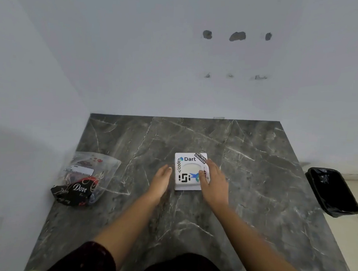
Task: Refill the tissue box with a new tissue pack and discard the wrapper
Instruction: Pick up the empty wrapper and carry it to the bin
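Observation:
A white square tissue box (187,171) with stickers and a round top opening sits near the middle of the dark marble table (255,182). My right hand (212,182) rests on the box's right side, thumb over the top face. Just left of the box is my left hand (160,181), flat with its fingers together, close to the box's left wall; I cannot tell whether it touches. A clear plastic wrapper with black and red "Dove" print (84,179) lies on the table's left edge.
A bin lined with a black bag (333,192) stands on the floor to the right of the table. White walls close the back and left sides. The table's right edge drops to a light floor.

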